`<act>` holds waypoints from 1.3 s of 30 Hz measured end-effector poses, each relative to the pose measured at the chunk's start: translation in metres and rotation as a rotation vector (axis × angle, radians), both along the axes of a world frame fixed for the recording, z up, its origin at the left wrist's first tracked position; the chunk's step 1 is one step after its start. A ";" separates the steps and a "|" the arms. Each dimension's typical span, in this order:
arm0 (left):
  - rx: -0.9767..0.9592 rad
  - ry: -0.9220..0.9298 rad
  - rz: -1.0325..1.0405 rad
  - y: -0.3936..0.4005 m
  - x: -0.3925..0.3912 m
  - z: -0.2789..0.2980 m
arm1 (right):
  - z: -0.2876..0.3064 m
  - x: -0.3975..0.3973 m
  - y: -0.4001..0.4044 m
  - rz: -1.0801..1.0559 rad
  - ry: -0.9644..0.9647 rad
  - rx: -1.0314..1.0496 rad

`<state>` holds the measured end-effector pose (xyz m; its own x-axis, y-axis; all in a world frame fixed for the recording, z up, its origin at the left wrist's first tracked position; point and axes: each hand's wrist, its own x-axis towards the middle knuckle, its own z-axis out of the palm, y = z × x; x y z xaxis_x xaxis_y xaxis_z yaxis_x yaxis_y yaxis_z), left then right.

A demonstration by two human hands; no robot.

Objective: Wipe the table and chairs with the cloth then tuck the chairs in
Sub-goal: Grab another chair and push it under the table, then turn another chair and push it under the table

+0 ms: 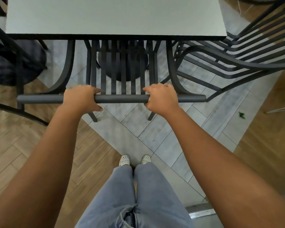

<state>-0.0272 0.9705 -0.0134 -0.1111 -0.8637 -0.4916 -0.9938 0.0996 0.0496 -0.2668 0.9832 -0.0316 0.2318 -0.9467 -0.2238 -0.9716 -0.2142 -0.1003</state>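
Black chair [122,76] top rail [120,98] inside both hands' grip: left hand [81,97], right hand [161,98].

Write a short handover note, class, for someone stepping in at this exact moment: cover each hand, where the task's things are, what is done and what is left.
Left hand and right hand both grip the top rail of the black slatted chair in front of the grey table.
The chair's seat is already partly under the table edge; its rear legs stand on the pale floor tiles.
No cloth is in view, so whether wiping is finished cannot be told.
A second chair to the right stands angled away from the table, not tucked in.
Left: finish pushing this chair in, then tuck the right-hand chair.
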 end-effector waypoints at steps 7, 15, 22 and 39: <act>-0.099 0.127 0.041 0.025 -0.094 0.000 | -0.012 -0.013 0.025 -0.117 -0.108 -0.235; -0.431 0.221 -0.135 0.102 -0.211 -0.041 | -0.046 -0.075 0.090 -0.285 -0.084 -0.425; -0.394 0.381 -0.230 0.141 -0.274 -0.081 | -0.083 -0.150 0.140 -0.478 -0.220 -0.142; 0.263 -0.089 -0.343 0.082 -0.441 -0.139 | -0.120 -0.343 0.124 -0.543 -0.201 0.486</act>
<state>-0.4679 1.0529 -0.1528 -0.3165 -0.6283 -0.7107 -0.9072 0.4194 0.0332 -0.6099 1.1074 -0.1511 -0.1586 -0.7448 -0.6482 -0.8812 0.4029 -0.2473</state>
